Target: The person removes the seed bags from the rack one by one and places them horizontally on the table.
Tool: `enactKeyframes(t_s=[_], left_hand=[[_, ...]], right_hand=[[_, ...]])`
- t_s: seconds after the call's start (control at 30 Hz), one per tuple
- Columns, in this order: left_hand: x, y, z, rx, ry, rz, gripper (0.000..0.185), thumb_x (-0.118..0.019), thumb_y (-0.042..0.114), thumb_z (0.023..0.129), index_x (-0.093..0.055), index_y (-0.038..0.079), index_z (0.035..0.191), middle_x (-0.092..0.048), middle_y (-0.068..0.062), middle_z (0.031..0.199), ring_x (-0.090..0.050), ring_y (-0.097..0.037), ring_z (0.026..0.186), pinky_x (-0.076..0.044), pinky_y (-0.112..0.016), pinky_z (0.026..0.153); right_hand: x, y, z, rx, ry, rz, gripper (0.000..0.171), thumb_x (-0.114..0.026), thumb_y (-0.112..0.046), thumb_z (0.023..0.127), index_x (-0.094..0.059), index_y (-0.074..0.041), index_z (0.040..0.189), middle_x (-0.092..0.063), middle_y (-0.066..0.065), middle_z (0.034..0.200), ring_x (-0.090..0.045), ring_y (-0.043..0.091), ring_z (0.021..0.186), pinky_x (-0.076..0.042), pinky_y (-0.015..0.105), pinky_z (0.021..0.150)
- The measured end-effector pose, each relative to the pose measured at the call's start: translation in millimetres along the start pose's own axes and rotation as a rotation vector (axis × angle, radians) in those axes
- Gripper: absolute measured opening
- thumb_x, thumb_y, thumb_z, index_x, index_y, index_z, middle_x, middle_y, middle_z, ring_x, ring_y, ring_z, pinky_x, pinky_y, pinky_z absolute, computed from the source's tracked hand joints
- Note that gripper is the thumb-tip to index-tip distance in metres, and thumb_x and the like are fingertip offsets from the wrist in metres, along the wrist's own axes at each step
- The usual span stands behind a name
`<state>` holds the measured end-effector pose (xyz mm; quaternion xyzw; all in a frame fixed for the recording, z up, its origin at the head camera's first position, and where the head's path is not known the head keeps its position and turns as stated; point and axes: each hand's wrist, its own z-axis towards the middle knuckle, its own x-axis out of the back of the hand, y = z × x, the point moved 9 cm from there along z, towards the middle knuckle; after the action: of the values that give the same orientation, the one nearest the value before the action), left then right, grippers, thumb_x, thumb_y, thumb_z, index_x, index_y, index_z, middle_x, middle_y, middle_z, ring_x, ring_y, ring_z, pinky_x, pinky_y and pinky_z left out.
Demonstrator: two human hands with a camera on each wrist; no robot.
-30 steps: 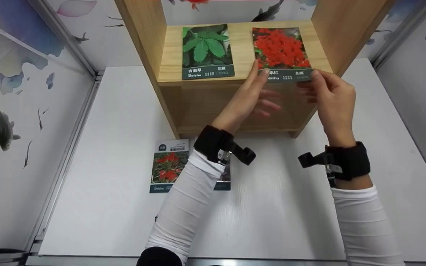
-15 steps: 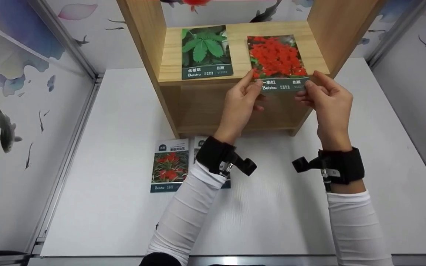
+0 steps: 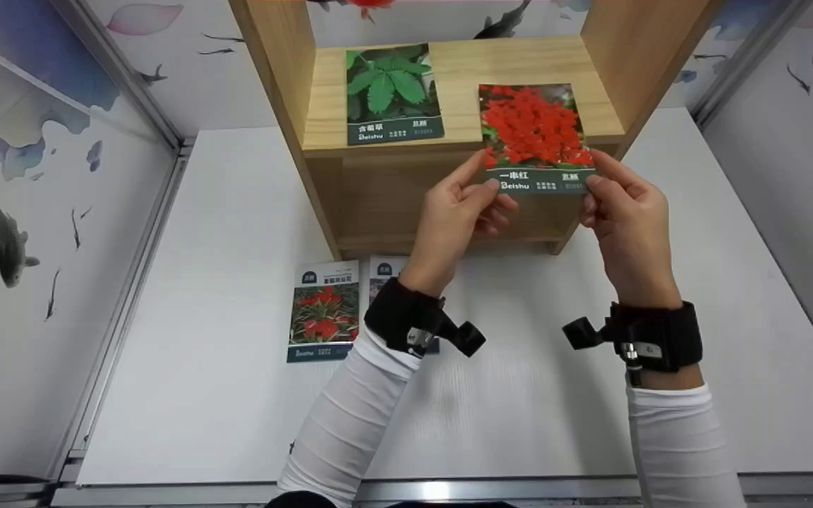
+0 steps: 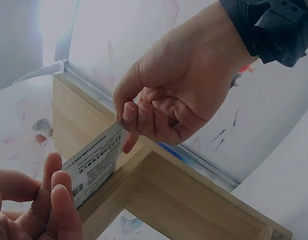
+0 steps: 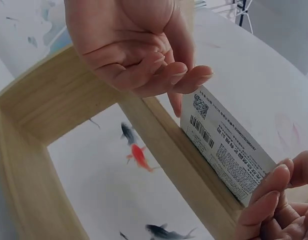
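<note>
Both of your hands have drawn the red-flower seed packet [image 3: 535, 137] back toward you since a second ago: it lay on the wooden shelf [image 3: 463, 106], and now it hangs over the shelf's front edge, tilted. The green-leaf packet [image 3: 392, 95] stays flat on the shelf. Your left hand [image 3: 459, 208] pinches the red packet's lower left corner, your right hand [image 3: 625, 208] its lower right corner, thumbs on top. Two more packets [image 3: 325, 310] lie on the white table [image 3: 223, 247] in front of the shelf.

Red flower packet [image 3: 535, 138] drawn back off the shelf [image 3: 463, 120] edge, both hands lower, nearer the person
</note>
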<state>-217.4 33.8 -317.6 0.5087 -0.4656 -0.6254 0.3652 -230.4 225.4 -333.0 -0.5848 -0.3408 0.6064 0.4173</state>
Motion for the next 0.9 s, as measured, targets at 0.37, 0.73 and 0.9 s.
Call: enactKeyframes(t_s=[0.37,0.73,0.9], left_hand=[[3.7,1.4,-25.5,-0.046,0.012,-0.028,0.051,-0.052,0.008,0.090,-0.034,0.007,0.138,-0.064,-0.010,0.074,-0.058,-0.021,0.064,-0.046,-0.028,0.061],[1.2,0.4,-50.8,-0.070,-0.003,-0.132,0.056,-0.052,0.008,0.090,-0.028,0.007,0.140,-0.063,-0.009,0.072,-0.056,-0.018,0.064,-0.043,-0.025,0.060],[3.4,-7.4,-61.7,-0.087,-0.014,-0.169,0.057,-0.053,0.009,0.090,-0.028,0.011,0.140,-0.063,-0.010,0.072,-0.057,-0.021,0.067,-0.044,-0.026,0.060]], right_hand=[[-13,2,-23,-0.008,-0.046,0.137,0.044,-0.054,-0.001,0.086,-0.044,0.002,0.129,-0.046,0.011,0.075,-0.042,0.013,0.057,-0.034,0.021,0.050],[-20,5,-46,0.007,-0.099,0.193,0.040,-0.047,0.000,0.089,-0.044,0.003,0.130,-0.048,0.015,0.083,-0.035,0.013,0.058,-0.029,0.023,0.049],[-22,9,-59,0.012,-0.110,0.222,0.041,-0.045,0.001,0.090,-0.042,0.003,0.131,-0.045,0.019,0.101,-0.035,0.012,0.057,-0.029,0.022,0.049]])
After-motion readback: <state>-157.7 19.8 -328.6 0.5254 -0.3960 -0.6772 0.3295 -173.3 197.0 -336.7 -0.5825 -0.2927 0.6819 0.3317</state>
